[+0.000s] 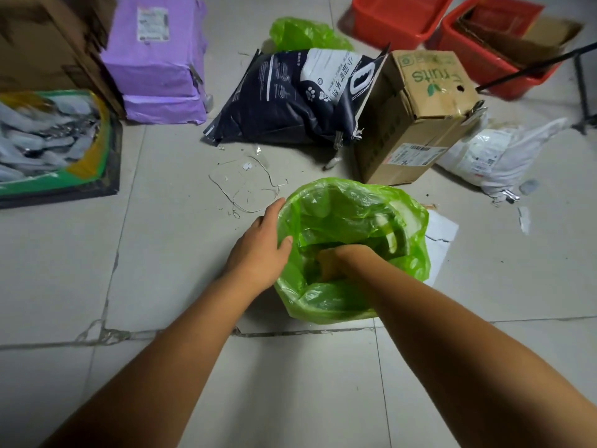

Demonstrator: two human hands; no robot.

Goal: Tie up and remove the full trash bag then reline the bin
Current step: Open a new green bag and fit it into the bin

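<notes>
A bin stands on the tiled floor, draped all over in a translucent green bag point(407, 218) whose mouth gapes upward. My left hand point(261, 244) grips the bag's left rim, thumb inside and fingers outside. My right hand point(332, 260) reaches down inside the bag; green film covers it, so how its fingers lie is unclear. A second green bag point(303, 33), crumpled, lies on the floor at the back behind a dark pet-litter sack point(284, 101). The bin's own walls are hidden by the plastic.
A "fruits" cardboard box point(420, 114) stands just behind the bin, a white sack point(497, 153) to its right. Two red crates point(397, 17) sit at the back right, purple parcels point(158, 59) and a box of grey packets point(55, 140) to the left. Plastic scraps point(245, 182) litter the floor.
</notes>
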